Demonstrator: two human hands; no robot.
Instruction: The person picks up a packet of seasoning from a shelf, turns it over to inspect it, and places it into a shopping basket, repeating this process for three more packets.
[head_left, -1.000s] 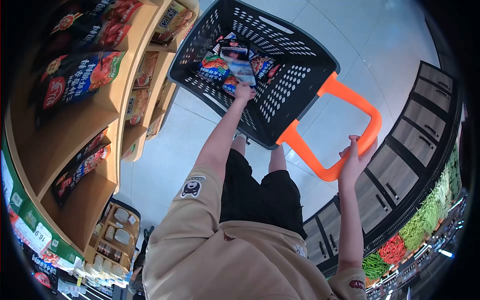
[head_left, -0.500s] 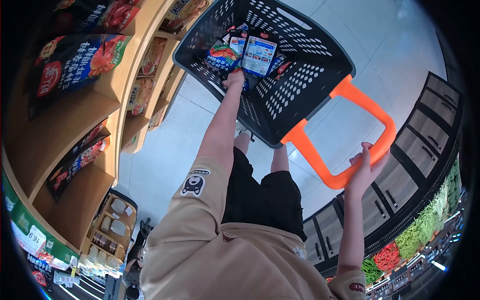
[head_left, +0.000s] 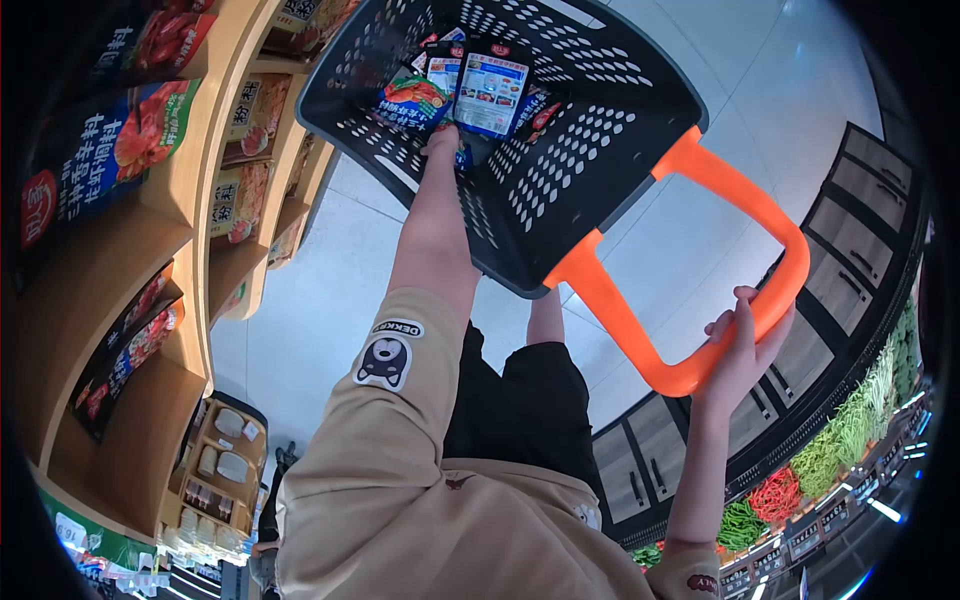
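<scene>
My left hand (head_left: 441,140) reaches down into a dark plastic shopping basket (head_left: 640,85) and grips the lower edge of a blue-and-white packet (head_left: 490,92), which stands upright among several other colourful packets (head_left: 408,98) on the basket floor. My right hand (head_left: 742,342) is closed around the basket's orange handle (head_left: 700,170) at its far bend. The basket hangs tilted in front of my legs.
Wooden shelves (head_left: 170,200) with bags of food line the left side. Pale floor tiles (head_left: 330,290) run beneath the basket. Dark drawer cabinets (head_left: 850,240) stand on the right, with green and red vegetables (head_left: 800,480) on display beyond them.
The blue-and-white packet has been tipped up from lying flat to standing on edge. My left hand and the basket have shifted left and further from me, and my right hand has slid lower on the handle.
</scene>
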